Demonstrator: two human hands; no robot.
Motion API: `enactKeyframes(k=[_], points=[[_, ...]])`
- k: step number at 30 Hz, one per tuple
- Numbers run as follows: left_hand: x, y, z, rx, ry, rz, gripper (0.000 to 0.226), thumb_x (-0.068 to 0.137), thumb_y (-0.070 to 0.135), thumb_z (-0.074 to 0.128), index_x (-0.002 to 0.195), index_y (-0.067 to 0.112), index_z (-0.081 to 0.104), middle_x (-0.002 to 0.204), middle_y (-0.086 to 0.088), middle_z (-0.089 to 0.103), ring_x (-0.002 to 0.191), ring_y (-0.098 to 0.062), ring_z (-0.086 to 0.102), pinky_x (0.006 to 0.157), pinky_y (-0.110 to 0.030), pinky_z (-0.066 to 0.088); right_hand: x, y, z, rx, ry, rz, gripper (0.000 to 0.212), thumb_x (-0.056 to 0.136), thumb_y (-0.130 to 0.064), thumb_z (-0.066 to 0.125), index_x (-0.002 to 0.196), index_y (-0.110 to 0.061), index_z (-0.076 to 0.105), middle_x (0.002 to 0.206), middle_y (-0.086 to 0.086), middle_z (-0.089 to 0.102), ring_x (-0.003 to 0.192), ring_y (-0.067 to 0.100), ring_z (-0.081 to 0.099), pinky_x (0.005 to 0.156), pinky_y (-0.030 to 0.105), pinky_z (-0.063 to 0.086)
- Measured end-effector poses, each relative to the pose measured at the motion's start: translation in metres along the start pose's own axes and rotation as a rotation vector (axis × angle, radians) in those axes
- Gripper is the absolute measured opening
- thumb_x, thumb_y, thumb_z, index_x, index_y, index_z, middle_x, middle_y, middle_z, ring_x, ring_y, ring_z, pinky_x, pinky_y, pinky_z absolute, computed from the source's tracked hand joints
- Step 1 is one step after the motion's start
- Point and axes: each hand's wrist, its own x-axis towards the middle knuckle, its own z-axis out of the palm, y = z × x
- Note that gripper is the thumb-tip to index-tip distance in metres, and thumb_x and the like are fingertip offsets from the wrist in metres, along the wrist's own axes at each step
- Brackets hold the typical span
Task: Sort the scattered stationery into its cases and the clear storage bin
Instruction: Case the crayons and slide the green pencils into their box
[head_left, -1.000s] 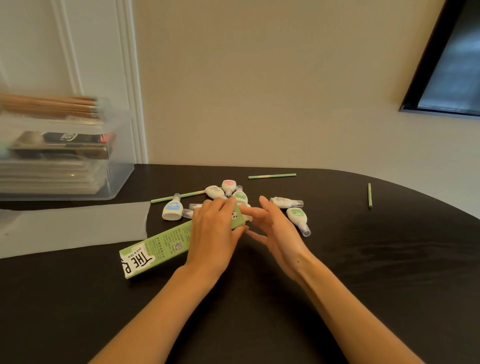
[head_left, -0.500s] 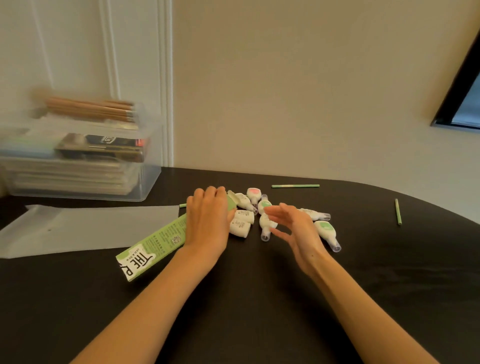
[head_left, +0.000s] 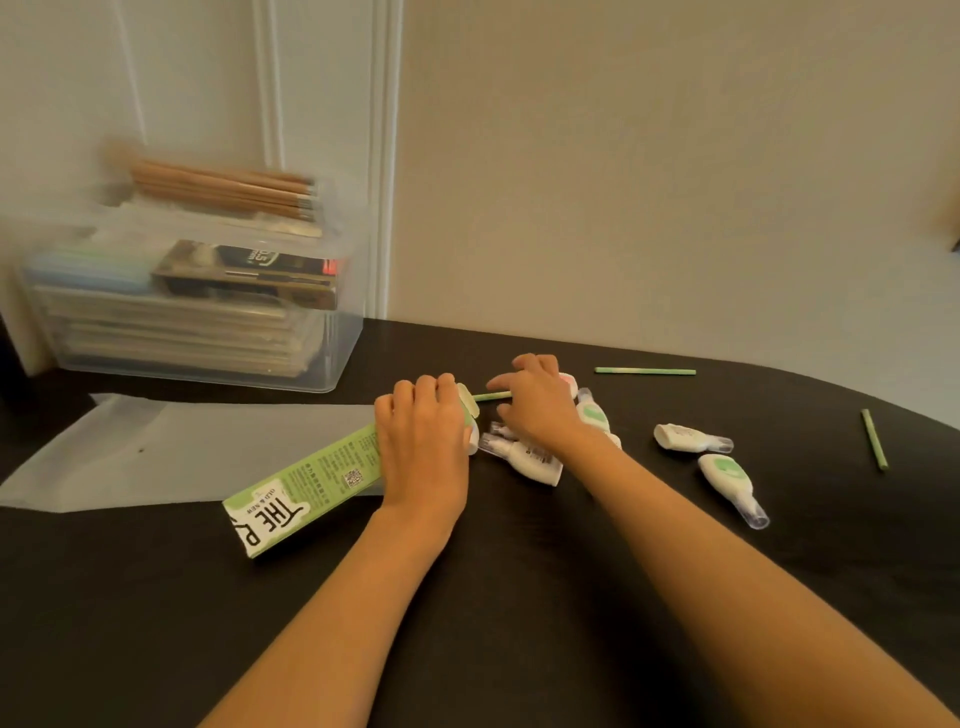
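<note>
Forearms reach in from six o'clock across the dark, smooth worktop (head_left: 519, 597). Compared with half a second ago, the right hand (head_left: 537, 402) has gone from hovering with spread fingers to dropping onto the pile of correction tapes (head_left: 524, 457), and the left hand (head_left: 423, 447) has kept its place on the green carton (head_left: 306, 480).

The carton is a long, flat cardboard box, pale green with white ends and black lettering, lying aslant from seven o'clock toward one o'clock. The left hand's fingers curl over its far end and grip it there; a white tape peeks out just beyond the knuckles.

The tapes are small white plastic teardrops with clear caps and green or pink labels. Several lie bunched under and just beside the right palm. The right hand's fingers are bent down among them, yet whether they pinch one I cannot tell. Two more tapes (head_left: 691, 436) lie apart at three o'clock.

Thin green sticks lie further out: one (head_left: 491, 396) pokes out between the two hands, one (head_left: 644, 370) rests at one o'clock, one (head_left: 874, 439) at three o'clock.

A frosted sheet (head_left: 182, 447) lies flat at nine o'clock, partly under the carton. Behind it, at ten o'clock, stands the clear storage bin (head_left: 340, 358), rectangular, packed with flat stacks and boxes, with wooden pencils (head_left: 223, 189) across its top.
</note>
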Motion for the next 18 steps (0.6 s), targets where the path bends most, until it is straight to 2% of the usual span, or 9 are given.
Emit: enactKeyframes(k=[3, 5, 8, 10, 14, 18], points=[[0.001, 0.002, 0.001, -0.003, -0.017, 0.011, 0.051, 0.096, 0.032, 0.048, 0.14, 0.015, 0.029, 0.133, -0.003, 0.042, 0.12, -0.019, 0.038, 0.099, -0.031, 0.028, 0.012, -0.008, 0.003, -0.068, -0.047, -0.036, 0.029, 0.092, -0.018, 0.052, 0.121, -0.016, 0.058, 0.13, 0.009, 0.046, 0.125, 0.027, 0.031, 0.097, 0.038, 0.038], [0.001, 0.003, 0.001, 0.012, -0.013, 0.002, 0.052, 0.091, 0.031, 0.056, 0.136, 0.012, 0.038, 0.126, -0.005, 0.05, 0.114, -0.021, 0.045, 0.095, -0.033, 0.033, 0.018, -0.011, 0.002, -0.07, -0.059, -0.052, 0.023, 0.091, -0.02, 0.054, 0.113, -0.012, 0.06, 0.122, 0.01, 0.05, 0.121, 0.027, 0.034, 0.094, 0.039, 0.039], [0.008, 0.002, 0.007, 0.03, 0.108, 0.009, 0.058, 0.059, 0.027, 0.087, 0.108, 0.007, 0.065, 0.091, -0.007, 0.065, 0.082, -0.024, 0.061, 0.071, -0.035, 0.048, 0.024, -0.012, -0.001, -0.136, -0.058, -0.129, 0.019, 0.09, -0.022, 0.056, 0.105, -0.011, 0.06, 0.114, 0.009, 0.053, 0.116, 0.027, 0.037, 0.089, 0.037, 0.037], [0.012, 0.002, 0.009, 0.004, 0.158, 0.01, 0.06, 0.046, 0.024, 0.092, 0.098, 0.005, 0.068, 0.08, -0.008, 0.066, 0.071, -0.024, 0.061, 0.064, -0.033, 0.049, 0.026, -0.009, 0.0, -0.153, -0.048, -0.183, 0.018, 0.09, -0.022, 0.056, 0.104, -0.011, 0.057, 0.11, 0.009, 0.056, 0.111, 0.026, 0.042, 0.086, 0.035, 0.037], [0.015, 0.006, 0.005, -0.02, 0.164, 0.041, 0.063, 0.047, 0.024, 0.092, 0.101, 0.004, 0.068, 0.083, -0.009, 0.066, 0.072, -0.026, 0.061, 0.064, -0.034, 0.049, 0.022, -0.002, 0.0, -0.004, 0.014, -0.179, 0.009, 0.092, -0.009, 0.048, 0.098, -0.008, 0.054, 0.101, 0.011, 0.06, 0.094, 0.028, 0.056, 0.075, 0.033, 0.041], [0.024, 0.021, -0.001, -0.017, 0.158, 0.086, 0.059, 0.053, 0.028, 0.09, 0.101, 0.003, 0.067, 0.083, -0.009, 0.065, 0.072, -0.025, 0.061, 0.065, -0.034, 0.048, 0.02, 0.01, -0.015, 0.213, 0.204, -0.141, 0.022, 0.097, -0.014, 0.045, 0.11, -0.005, 0.059, 0.101, 0.014, 0.058, 0.092, 0.029, 0.054, 0.069, 0.028, 0.034]])
